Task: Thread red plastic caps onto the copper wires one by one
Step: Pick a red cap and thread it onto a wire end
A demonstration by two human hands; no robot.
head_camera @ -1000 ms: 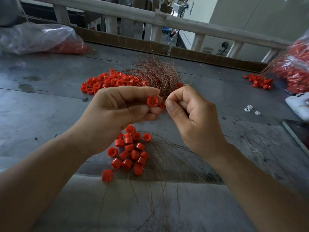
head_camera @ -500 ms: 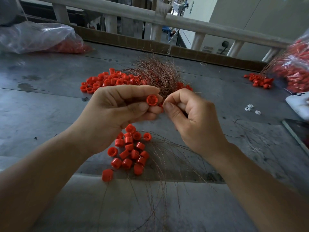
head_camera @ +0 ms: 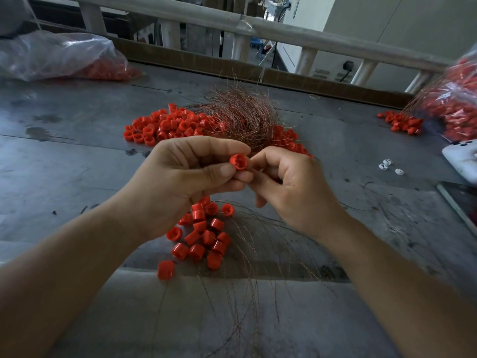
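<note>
Up close, a left hand [head_camera: 180,182] pinches a small red cylindrical plastic cap [head_camera: 238,162] between thumb and forefinger, the right hand [head_camera: 291,187] curled against it, its hold unclear, with tangled thin copper wires [head_camera: 240,117] just beyond both hands.

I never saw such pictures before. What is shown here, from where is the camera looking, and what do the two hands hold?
There is no machine: a person works with bare hands, and one camera worn on the head looks forward and down. The left hand pinches one red cap. The right hand is curled beside it; whether it holds a wire is too fine to see. On the grey table lie a far heap of caps, a tuft of copper wires, and a near cluster of caps among loose wires.
</note>
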